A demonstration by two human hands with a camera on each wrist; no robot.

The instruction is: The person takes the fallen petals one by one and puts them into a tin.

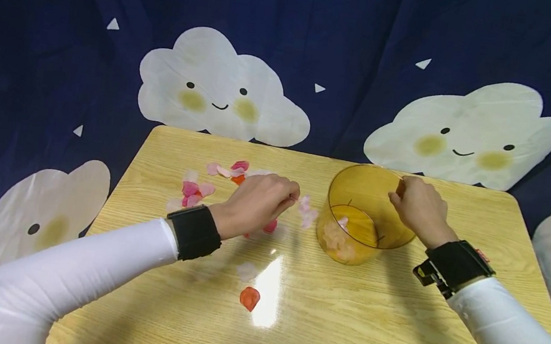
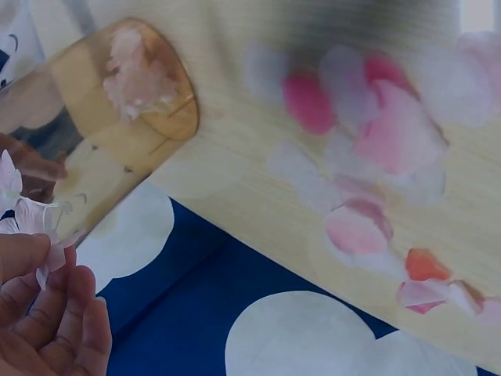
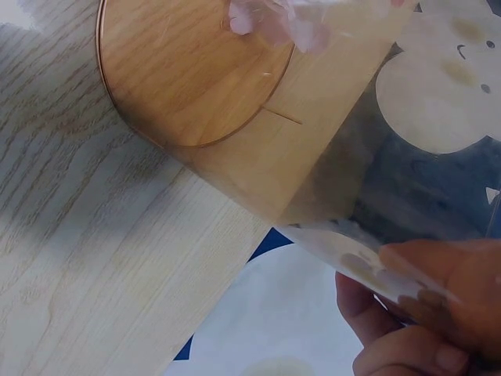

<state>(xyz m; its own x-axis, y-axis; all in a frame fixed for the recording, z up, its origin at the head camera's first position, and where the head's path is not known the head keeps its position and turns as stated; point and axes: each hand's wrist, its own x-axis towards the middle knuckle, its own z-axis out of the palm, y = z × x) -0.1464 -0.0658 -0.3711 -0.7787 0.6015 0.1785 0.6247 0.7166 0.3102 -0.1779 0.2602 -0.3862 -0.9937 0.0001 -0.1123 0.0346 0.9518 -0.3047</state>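
My left hand (image 1: 262, 198) pinches pale pink petals (image 2: 35, 215) between thumb and fingers, to the left of a clear amber cylindrical container (image 1: 376, 207). In the left wrist view, the curled fingers of that hand show below the petals. My right hand (image 1: 420, 207) grips the container's rim on its far right side, thumb on one side of the thin wall and fingers on the other. A cluster of pale pink petals (image 1: 342, 243) lies inside at the bottom left, seen through the wall. The container stands on the wooden table (image 1: 337, 333).
Pink, white and red loose petals (image 1: 191, 188) are scattered on the table's left part, some partly hidden behind my left hand. One red petal (image 1: 249, 298) lies nearer the front. Behind the table hangs a dark blue cloth (image 1: 357, 42) with smiling clouds.
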